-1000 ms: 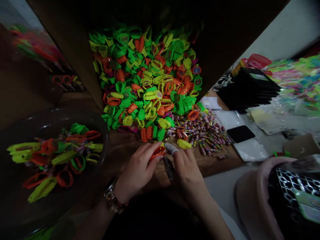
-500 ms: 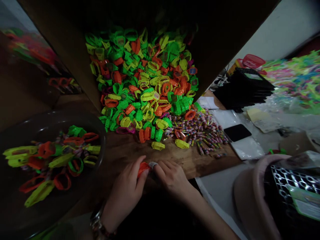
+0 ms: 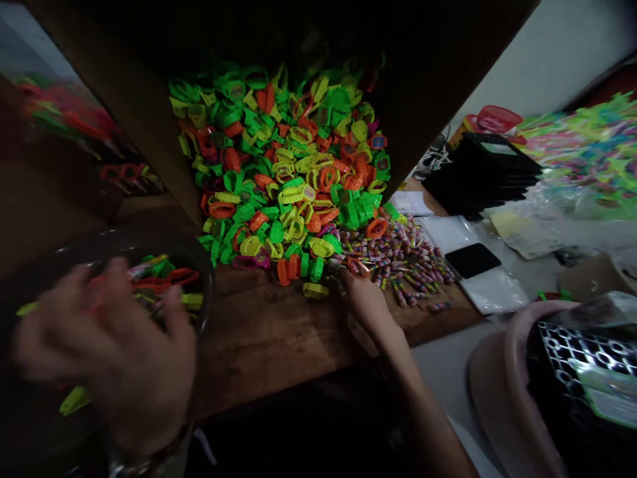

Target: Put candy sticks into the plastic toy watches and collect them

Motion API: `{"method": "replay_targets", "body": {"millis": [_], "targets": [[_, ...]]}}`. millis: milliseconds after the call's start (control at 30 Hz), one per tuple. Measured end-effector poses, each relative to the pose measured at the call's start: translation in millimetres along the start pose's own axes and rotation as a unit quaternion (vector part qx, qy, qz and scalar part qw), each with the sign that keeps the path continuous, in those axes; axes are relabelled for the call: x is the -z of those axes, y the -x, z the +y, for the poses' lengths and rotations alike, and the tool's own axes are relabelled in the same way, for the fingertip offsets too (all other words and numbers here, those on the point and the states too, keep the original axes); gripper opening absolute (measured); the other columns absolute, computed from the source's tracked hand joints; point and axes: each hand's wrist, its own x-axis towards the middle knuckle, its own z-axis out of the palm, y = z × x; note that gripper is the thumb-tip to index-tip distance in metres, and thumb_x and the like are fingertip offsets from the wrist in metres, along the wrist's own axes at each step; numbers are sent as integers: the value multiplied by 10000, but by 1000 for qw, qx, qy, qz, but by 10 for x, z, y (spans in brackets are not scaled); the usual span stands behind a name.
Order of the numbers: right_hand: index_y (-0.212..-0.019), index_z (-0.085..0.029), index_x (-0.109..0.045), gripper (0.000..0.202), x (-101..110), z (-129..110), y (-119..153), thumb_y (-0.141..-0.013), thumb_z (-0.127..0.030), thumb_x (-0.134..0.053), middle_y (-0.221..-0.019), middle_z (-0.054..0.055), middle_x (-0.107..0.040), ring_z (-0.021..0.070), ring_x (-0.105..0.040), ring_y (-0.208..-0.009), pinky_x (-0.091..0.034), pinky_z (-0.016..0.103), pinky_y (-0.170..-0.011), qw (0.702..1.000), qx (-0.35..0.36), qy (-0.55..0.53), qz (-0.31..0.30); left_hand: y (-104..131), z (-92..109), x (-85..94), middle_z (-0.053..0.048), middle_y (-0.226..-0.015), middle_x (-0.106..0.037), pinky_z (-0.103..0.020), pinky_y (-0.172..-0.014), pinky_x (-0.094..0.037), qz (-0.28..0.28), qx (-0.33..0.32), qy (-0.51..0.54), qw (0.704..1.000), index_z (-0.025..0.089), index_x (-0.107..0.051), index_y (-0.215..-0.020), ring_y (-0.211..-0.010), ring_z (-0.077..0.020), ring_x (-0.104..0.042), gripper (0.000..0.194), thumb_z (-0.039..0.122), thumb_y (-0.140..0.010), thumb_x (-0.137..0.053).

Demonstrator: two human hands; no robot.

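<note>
My left hand (image 3: 109, 358), smeared by motion, hangs over a dark round basin (image 3: 208, 282) at the left with its fingers spread. Inside the basin lie toy plastic watches in orange, yellow and green, together with small wrapped candy rolls. My right hand (image 3: 365, 302) reaches to the front of the heap, its fingertips by a clear-wrapped candy roll or watch edge that I cannot make out. Just left of it, a yellow toy watch (image 3: 315, 291) rests on the wooden table (image 3: 259, 345). Beside the hand on the right spreads a pile of wrapped candy rolls (image 3: 418, 265).
A large cardboard box (image 3: 174, 159) on its side spills a heap of toy watches (image 3: 298, 179). At the right are a phone (image 3: 472, 261) on plastic bags, a stack of black trays (image 3: 488, 172), a pink tub (image 3: 497, 378) and a bright pile (image 3: 592, 159).
Both hands have parted from in front of me, where they held an orange toy watch. The left has swung over the basin; the right has moved forward, and one yellow watch there no longer shows.
</note>
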Motion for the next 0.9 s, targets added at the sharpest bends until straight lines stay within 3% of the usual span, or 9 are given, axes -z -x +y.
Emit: {"method": "replay_targets", "body": {"millis": [67,100,167,200,300,367,567,733,900], "targets": [[-1178,-206,-568,349,-62,-18,-80,-874,-129,-416,-924,114,-664,218,-657,-766,-451,274,-624,1000,-7,10,0,95,214,-165,-209,-1166,-578,-547,-974,-357,-68,-89,-24,993,82,-556,-1214,-1120,-351,-498,395,302,-895,-478],[-1156,-191,-580,328,-96,-46,-94,-874,-135,-422,-956,137,-654,230,-659,-782,-455,283,-625,1000,-3,8,11,170,354,-298,-157,-1051,-635,-478,-915,-420,-163,-124,8,979,123,-585,-1169,-1001,-293,-562,329,267,-924,-418],[-1111,-150,-593,286,-162,-115,-88,-869,-143,-441,-1038,194,-619,262,-654,-844,-463,303,-627,999,3,5,35,335,634,-619,-130,-905,-663,-420,-791,-478,-316,-104,55,941,141,-592,-1155,-900,-283,-595,332,315,-936,-412],[-1096,-125,-591,271,-192,-146,-76,-864,-145,-452,-1055,220,-602,281,-646,-875,-465,311,-627,999,4,1,49,408,752,-783,-155,-912,-658,-425,-751,-485,-355,-68,73,930,124,-600,-1127,-905,-311,-596,357,370,-921,-445],[-1064,-65,-565,252,-274,-193,-60,-848,-100,-440,-1030,250,-594,295,-620,-921,-472,326,-646,996,2,-21,92,554,951,-1146,-201,-908,-637,-418,-713,-493,-364,-26,88,927,89,-629,-951,-918,-338,-602,288,350,-883,-528],[-1038,-53,-551,256,-314,-179,-73,-832,-49,-398,-973,228,-617,272,-620,-890,-477,328,-668,992,1,-44,116,596,959,-1234,-180,-920,-631,-396,-731,-500,-357,-16,117,927,107,-609,-922,-919,-309,-611,192,285,-856,-580],[-1002,-107,-544,244,-232,-31,40,-784,-79,-440,-955,137,-639,215,-615,-872,-500,314,-752,969,51,-177,168,599,720,-1095,-87,-1075,-594,-295,-837,-512,-316,24,265,911,168,-461,-1104,-986,-179,-613,430,209,-751,-705],[-1109,-181,-528,252,-22,-23,407,-888,-268,-443,-1029,81,-659,179,-633,-926,-513,299,-791,861,182,-462,112,493,581,-867,-39,-1023,-649,-288,-784,-528,-321,95,423,842,208,-522,-1101,-883,-160,-642,456,215,-701,-742],[-1095,-194,-508,239,24,-86,559,-862,-230,-467,-1010,79,-663,182,-637,-891,-515,280,-745,858,191,-456,142,386,544,-688,-43,-1066,-675,-335,-929,-487,-340,62,445,826,216,-635,-1045,-1007,-188,-624,293,244,-759,-693]]}}
